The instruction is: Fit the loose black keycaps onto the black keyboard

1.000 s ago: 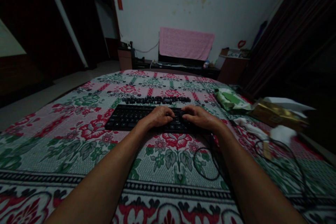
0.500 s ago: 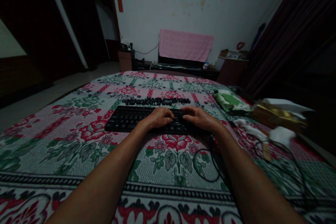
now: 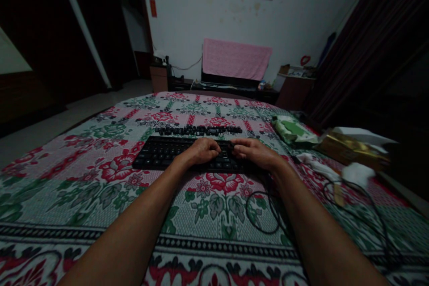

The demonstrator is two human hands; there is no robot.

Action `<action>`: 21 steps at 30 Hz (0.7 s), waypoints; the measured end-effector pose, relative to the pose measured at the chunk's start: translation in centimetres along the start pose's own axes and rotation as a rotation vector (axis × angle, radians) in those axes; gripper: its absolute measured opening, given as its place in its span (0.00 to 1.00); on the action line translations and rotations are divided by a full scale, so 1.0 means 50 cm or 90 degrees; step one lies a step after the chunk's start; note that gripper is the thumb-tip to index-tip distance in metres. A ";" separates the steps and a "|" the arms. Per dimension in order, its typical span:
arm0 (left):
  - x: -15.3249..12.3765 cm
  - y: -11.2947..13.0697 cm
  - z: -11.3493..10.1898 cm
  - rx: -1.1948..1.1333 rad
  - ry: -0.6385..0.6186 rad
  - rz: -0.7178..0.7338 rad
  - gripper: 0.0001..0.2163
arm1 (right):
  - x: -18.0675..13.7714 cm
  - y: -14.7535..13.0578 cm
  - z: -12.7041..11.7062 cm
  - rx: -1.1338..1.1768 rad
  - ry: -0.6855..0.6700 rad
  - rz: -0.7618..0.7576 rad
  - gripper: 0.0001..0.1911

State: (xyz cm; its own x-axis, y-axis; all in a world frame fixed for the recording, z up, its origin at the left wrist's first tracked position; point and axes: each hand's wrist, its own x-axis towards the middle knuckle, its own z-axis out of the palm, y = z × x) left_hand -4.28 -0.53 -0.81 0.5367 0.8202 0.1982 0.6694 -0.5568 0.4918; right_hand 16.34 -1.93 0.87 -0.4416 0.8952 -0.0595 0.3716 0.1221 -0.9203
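Note:
A black keyboard (image 3: pixel 157 154) lies on the flowered bedcover, its right half partly hidden by my hands. My left hand (image 3: pixel 203 149) rests on the middle of it, fingers curled and thumb near the forefinger; whatever they may hold is hidden. On the right part of the keys, my right hand (image 3: pixel 250 149) pinches a small black keycap (image 3: pixel 231 145) between thumb and fingertips. Just beyond the keyboard's far edge, several loose black keycaps (image 3: pixel 201 130) lie in a long row.
A black cable (image 3: pixel 250 214) loops over the bedcover (image 3: pixel 208 214) beside my right forearm. To the right are a green-and-white packet (image 3: pixel 293 129), a gold box (image 3: pixel 351 149), crumpled white tissue (image 3: pixel 358 174) and a small flat wooden piece (image 3: pixel 338 195). A pink cloth (image 3: pixel 236 58) hangs beyond the bed.
My right fingers have drawn closer together, and the small black keycap now shows at their tips. My left hand stays almost in place on the keyboard.

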 end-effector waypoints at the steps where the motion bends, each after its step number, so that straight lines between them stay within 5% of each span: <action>1: 0.000 0.000 0.000 -0.003 -0.002 0.001 0.11 | 0.001 0.004 0.000 0.019 0.006 0.008 0.17; 11: 0.001 -0.002 0.002 -0.006 -0.002 -0.012 0.11 | 0.010 0.020 -0.003 0.029 0.036 0.017 0.17; 21: 0.001 -0.006 0.002 -0.029 -0.007 -0.021 0.12 | 0.021 0.014 0.014 -0.358 0.088 -0.184 0.17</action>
State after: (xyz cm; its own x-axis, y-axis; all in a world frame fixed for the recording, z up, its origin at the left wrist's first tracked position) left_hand -4.42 -0.31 -1.03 0.5210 0.8360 0.1722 0.6622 -0.5232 0.5364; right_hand 15.55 -1.21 -0.10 -0.4928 0.8349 0.2450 0.6408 0.5387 -0.5469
